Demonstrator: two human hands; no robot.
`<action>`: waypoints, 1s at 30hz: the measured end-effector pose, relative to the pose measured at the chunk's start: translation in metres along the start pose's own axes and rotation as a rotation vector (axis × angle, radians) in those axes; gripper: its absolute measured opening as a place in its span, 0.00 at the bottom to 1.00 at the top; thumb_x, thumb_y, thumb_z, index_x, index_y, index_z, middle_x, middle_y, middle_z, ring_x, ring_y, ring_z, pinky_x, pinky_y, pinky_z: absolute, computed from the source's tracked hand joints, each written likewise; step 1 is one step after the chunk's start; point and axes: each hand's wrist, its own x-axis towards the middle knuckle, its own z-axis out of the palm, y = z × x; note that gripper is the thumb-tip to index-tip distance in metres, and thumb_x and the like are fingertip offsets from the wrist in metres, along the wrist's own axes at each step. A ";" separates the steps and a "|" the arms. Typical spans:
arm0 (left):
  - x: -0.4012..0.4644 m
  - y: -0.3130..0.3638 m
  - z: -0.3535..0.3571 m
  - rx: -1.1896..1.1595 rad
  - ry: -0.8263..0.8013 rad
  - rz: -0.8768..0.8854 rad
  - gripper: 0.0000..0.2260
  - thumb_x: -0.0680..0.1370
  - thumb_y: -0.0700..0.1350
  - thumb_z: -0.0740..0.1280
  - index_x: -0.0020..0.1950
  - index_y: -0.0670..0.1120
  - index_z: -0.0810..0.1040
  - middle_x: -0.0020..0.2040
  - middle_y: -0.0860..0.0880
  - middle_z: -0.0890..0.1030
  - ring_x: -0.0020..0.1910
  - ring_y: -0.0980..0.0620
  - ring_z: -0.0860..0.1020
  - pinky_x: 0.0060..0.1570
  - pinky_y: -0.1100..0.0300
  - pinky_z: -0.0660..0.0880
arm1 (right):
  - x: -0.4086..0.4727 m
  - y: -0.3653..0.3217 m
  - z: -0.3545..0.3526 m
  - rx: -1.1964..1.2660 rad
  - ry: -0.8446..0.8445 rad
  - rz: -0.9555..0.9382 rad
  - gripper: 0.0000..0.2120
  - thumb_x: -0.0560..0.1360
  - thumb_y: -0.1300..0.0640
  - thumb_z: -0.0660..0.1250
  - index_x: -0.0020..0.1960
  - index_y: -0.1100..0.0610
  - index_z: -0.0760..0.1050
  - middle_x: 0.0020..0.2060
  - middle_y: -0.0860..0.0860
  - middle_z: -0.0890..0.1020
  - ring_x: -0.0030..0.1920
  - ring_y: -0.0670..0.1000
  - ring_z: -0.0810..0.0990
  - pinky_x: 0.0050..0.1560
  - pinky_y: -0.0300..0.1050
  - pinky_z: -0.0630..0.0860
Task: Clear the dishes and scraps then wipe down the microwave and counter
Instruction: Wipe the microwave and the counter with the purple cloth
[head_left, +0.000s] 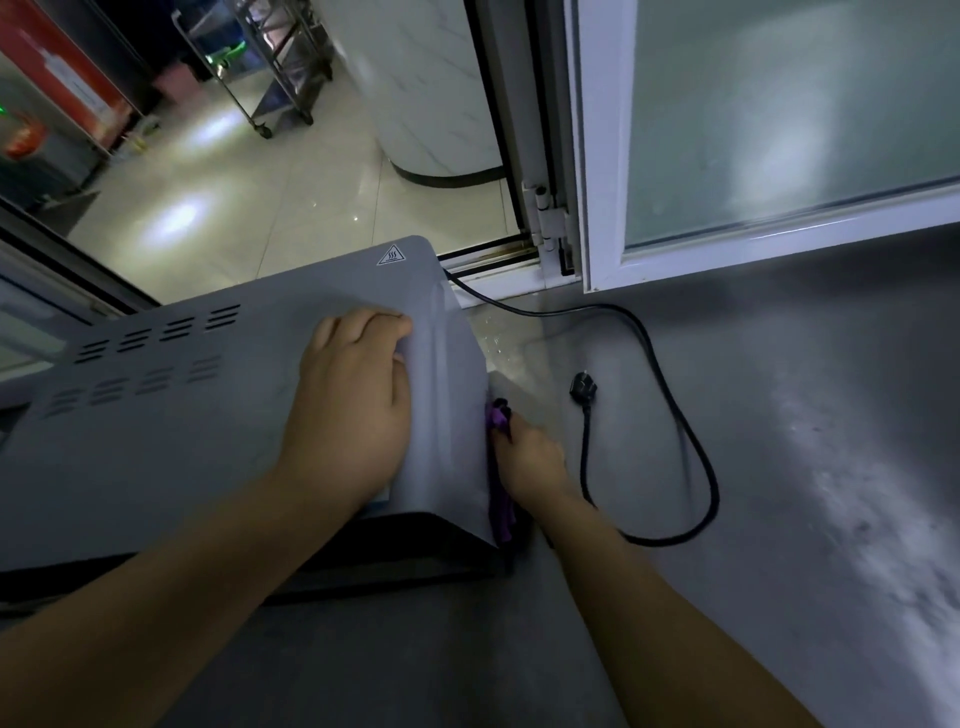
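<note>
Pale glossy floor tiles (291, 171) are stretching away at upper left, and soft patches of light are glaring on them. A white marbled column (431, 88) with a dark base band is standing on the tiles beside a dark door frame (511, 130). To the right, a white-framed window (602, 156) with frosted glass (789, 109) is glowing dimly, with white hinges (545, 208) sitting at its left edge. Further back, a metal wheeled rack (270, 67) is standing on the floor, and a red-fronted cabinet (62, 88) is showing at far left. The room is lying in dim, bluish light, and detail at the edges is blurring.
</note>
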 end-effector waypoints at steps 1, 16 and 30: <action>0.000 -0.001 0.000 0.000 0.001 0.001 0.15 0.74 0.35 0.56 0.57 0.39 0.76 0.56 0.41 0.77 0.54 0.40 0.71 0.58 0.53 0.66 | -0.008 0.003 0.002 0.009 0.006 0.000 0.16 0.81 0.54 0.53 0.58 0.64 0.71 0.49 0.64 0.79 0.51 0.63 0.75 0.53 0.55 0.73; -0.002 -0.002 0.001 -0.013 0.029 0.019 0.12 0.75 0.34 0.58 0.55 0.40 0.76 0.54 0.41 0.77 0.54 0.40 0.70 0.55 0.51 0.66 | -0.108 0.013 0.034 0.550 0.100 0.062 0.16 0.79 0.57 0.57 0.65 0.51 0.72 0.57 0.51 0.78 0.59 0.56 0.74 0.63 0.55 0.71; -0.005 0.000 -0.005 -0.102 0.030 -0.032 0.13 0.75 0.33 0.59 0.57 0.39 0.77 0.56 0.40 0.77 0.54 0.40 0.70 0.56 0.56 0.64 | -0.178 -0.050 0.001 0.622 0.333 -0.384 0.23 0.76 0.60 0.62 0.65 0.38 0.66 0.63 0.35 0.71 0.64 0.35 0.66 0.62 0.26 0.61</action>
